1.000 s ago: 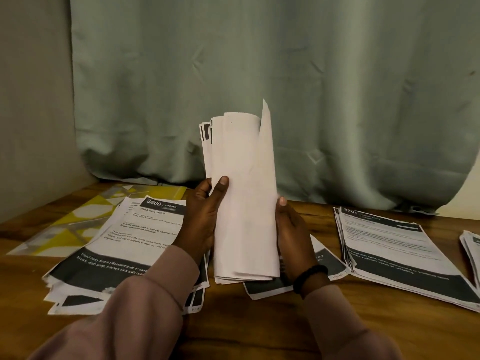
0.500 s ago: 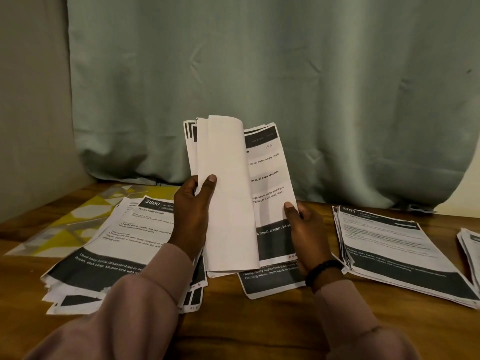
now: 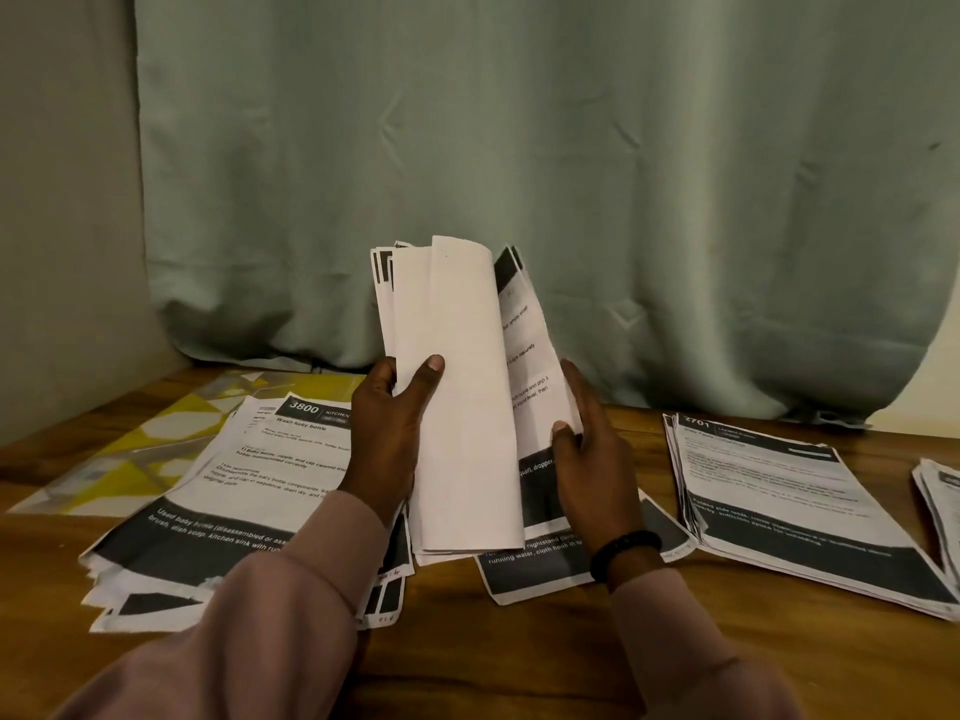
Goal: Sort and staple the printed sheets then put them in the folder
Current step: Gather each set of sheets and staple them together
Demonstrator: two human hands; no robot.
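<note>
The left hand (image 3: 387, 433) grips an upright bundle of sheets (image 3: 460, 397), thumb across its blank back. The right hand (image 3: 592, 459) pinches one printed sheet (image 3: 535, 387) peeled from the bundle. The yellow folder (image 3: 156, 444) lies flat left of the hands, under a paper pile (image 3: 249, 491).
</note>
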